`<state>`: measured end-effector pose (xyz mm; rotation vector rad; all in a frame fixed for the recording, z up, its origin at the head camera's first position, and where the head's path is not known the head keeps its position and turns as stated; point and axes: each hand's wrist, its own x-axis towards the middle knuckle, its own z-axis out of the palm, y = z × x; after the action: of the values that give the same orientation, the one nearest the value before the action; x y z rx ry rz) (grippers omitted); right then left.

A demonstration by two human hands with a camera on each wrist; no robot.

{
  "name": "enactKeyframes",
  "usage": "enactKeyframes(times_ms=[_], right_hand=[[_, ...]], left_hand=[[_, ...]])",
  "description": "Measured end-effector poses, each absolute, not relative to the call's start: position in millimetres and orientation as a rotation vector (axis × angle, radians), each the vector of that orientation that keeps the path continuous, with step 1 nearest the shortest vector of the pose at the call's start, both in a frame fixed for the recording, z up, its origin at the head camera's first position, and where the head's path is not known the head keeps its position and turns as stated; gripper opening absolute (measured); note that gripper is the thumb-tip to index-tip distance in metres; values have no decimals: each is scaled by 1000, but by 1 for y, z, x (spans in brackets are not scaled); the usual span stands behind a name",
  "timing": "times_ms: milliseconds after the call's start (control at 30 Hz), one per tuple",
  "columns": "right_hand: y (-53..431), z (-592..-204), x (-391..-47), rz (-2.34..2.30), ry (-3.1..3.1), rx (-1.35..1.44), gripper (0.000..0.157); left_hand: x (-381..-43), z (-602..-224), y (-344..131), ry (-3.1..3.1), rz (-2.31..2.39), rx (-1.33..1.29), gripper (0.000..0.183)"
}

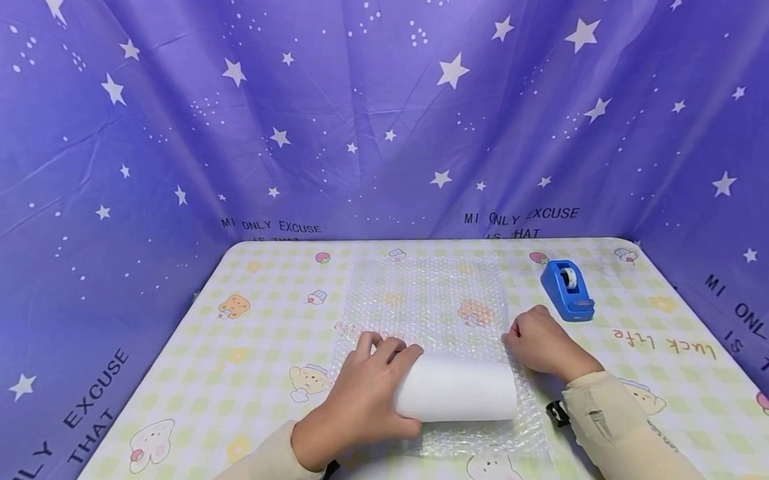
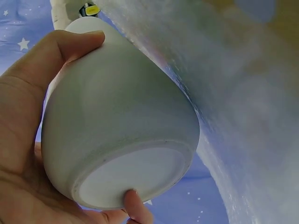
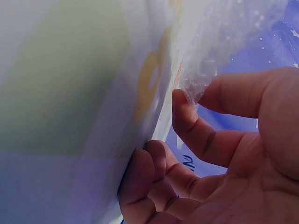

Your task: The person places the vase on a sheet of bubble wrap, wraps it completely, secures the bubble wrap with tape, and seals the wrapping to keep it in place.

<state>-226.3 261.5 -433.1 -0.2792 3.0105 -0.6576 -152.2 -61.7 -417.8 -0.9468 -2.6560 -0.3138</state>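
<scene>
A smooth white vase [image 1: 458, 390] lies on its side across the near part of a clear bubble wrap sheet [image 1: 424, 293]. My left hand [image 1: 371, 391] grips its left end. The left wrist view shows the vase's rounded body and recessed base [image 2: 135, 175], with the thumb along the side and a fingertip at the base. Off the sheet's right edge, my right hand [image 1: 542, 341] pinches the bubble wrap [image 3: 198, 77] between thumb and index finger, as the right wrist view shows. Its other fingers touch the tablecloth.
A blue tape dispenser [image 1: 567, 291] with a roll of tape stands at the back right, beyond the right hand. The table has a green-checked cloth [image 1: 274, 350] with cartoon prints. Purple star-patterned curtains [image 1: 365, 108] hang behind and on both sides.
</scene>
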Motion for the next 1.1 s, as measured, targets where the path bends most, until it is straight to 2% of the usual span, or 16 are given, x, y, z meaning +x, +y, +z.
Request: enactKeyframes(times_ms=[800,1100], right_hand=[[260,-432,-225,-666,3014,-278,38],[260,-434,-226,-673,2997,-262,36]], left_hand=[[-151,-420,-60,-2648,-285,-960,95],[-150,-421,-59,-2627,-259,-970,95]])
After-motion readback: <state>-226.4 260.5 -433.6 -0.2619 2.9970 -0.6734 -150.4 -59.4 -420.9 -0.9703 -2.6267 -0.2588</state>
